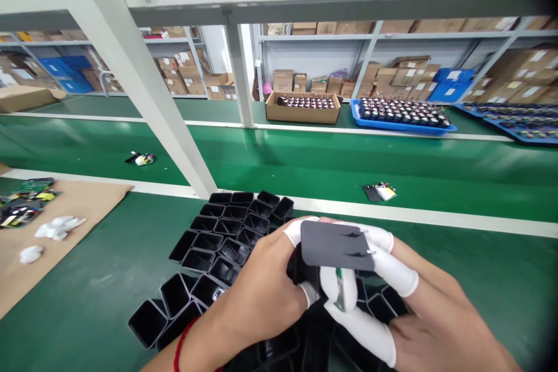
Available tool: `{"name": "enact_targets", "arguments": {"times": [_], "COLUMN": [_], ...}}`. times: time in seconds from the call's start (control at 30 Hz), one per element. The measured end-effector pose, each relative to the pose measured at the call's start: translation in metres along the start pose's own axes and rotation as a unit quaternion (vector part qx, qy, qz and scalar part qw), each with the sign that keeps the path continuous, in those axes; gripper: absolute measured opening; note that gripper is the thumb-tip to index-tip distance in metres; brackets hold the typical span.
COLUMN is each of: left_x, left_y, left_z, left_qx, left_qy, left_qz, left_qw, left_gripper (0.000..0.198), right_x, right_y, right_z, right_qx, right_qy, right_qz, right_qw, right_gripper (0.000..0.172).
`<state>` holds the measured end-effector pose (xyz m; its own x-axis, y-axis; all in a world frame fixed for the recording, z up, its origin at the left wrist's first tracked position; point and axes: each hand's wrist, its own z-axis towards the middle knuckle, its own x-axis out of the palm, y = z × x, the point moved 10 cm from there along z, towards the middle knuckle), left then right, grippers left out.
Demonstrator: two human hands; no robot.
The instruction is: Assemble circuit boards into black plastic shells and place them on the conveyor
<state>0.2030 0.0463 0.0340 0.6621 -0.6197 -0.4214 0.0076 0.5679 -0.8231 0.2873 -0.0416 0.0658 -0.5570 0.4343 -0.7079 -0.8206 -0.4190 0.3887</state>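
Observation:
My left hand [265,288], with white finger cots on its fingertips, is closed around a black plastic case, mostly hidden behind the fingers. My right hand [414,302], also in white finger cots, grips a black plug cover [333,245] with two metal pins sticking out to the right. A thin green circuit board [340,289] shows edge-on between two white-covered fingertips just below the cover. The two hands meet over the case. Many open black plastic cases [215,242] stand packed together beneath and left of them.
A slanted white post [143,75] rises ahead on the left. Circuit assemblies lie on the green belt [279,163]. Cardboard [93,203] at left carries boards and white finger cots [58,228]. Beyond the belt are a cardboard box [303,114] and a blue tray [403,125] of parts.

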Motion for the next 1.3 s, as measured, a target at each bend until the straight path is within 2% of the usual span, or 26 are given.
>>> {"name": "enact_targets", "arguments": {"times": [0.1,0.17,0.2,0.27,0.37,0.43,0.53,0.6,0.67,0.77,0.83,0.93,1.0,1.13,1.2,1.23,1.3], "left_x": [0.002,0.002,0.003,0.003,0.0,-0.005,-0.006,-0.006,-0.008,-0.014,-0.016,-0.007,-0.003,-0.008,-0.01,-0.01,-0.01], "left_y": [0.014,0.025,0.028,0.029,0.023,0.019,0.019,0.018,0.011,-0.001,0.0,0.015,0.02,0.017,0.023,0.027,0.035], "left_z": [-0.002,-0.005,-0.005,-0.005,-0.004,-0.004,-0.005,-0.006,-0.007,-0.009,-0.009,-0.008,-0.008,-0.012,-0.012,-0.011,-0.01], "left_qx": [-0.063,-0.108,-0.12,-0.12,-0.093,-0.079,-0.08,-0.082,-0.063,-0.022,-0.031,-0.087,-0.096,-0.064,-0.075,-0.088,-0.108], "left_qy": [-0.013,-0.032,-0.04,-0.048,-0.059,-0.079,-0.089,-0.093,-0.101,-0.139,-0.151,-0.122,-0.11,-0.134,-0.132,-0.125,-0.114], "left_qz": [-0.086,-0.126,-0.138,-0.156,-0.121,-0.077,-0.075,-0.052,-0.002,0.056,0.058,0.0,-0.009,0.079,0.092,0.093,0.116], "left_qw": [0.994,0.986,0.982,0.979,0.987,0.991,0.99,0.991,0.993,0.988,0.986,0.989,0.989,0.986,0.984,0.984,0.981], "left_gripper": [0.067,0.059,0.059,0.06,0.049,0.04,0.046,0.043,0.035,0.034,0.035,0.037,0.041,0.049,0.049,0.049,0.054], "right_x": [0.017,0.033,0.041,0.055,0.069,0.074,0.078,0.079,0.076,0.074,0.078,0.089,0.094,0.093,0.089,0.086,0.073], "right_y": [-0.018,-0.033,-0.038,-0.042,-0.039,-0.038,-0.044,-0.049,-0.05,-0.047,-0.048,-0.057,-0.06,-0.057,-0.056,-0.056,-0.056], "right_z": [0.0,-0.004,-0.006,-0.007,-0.004,0.0,0.0,-0.003,-0.004,-0.002,-0.004,-0.011,-0.012,-0.003,0.0,-0.001,-0.007], "right_qx": [0.067,0.14,0.171,0.219,0.251,0.255,0.266,0.277,0.274,0.257,0.266,0.307,0.32,0.317,0.318,0.32,0.318], "right_qy": [0.038,0.049,0.046,0.035,0.028,0.014,-0.005,-0.015,-0.032,-0.056,-0.071,-0.085,-0.084,-0.072,-0.066,-0.067,-0.075], "right_qz": [0.097,0.224,0.288,0.382,0.448,0.492,0.527,0.517,0.49,0.475,0.497,0.544,0.552,0.531,0.52,0.506,0.447], "right_qw": [0.992,0.963,0.941,0.897,0.858,0.832,0.807,0.81,0.827,0.84,0.823,0.776,0.766,0.782,0.79,0.798,0.833], "right_gripper": [0.079,0.086,0.083,0.067,0.047,0.044,0.044,0.043,0.039,0.035,0.032,0.036,0.041,0.046,0.045,0.042,0.039]}}
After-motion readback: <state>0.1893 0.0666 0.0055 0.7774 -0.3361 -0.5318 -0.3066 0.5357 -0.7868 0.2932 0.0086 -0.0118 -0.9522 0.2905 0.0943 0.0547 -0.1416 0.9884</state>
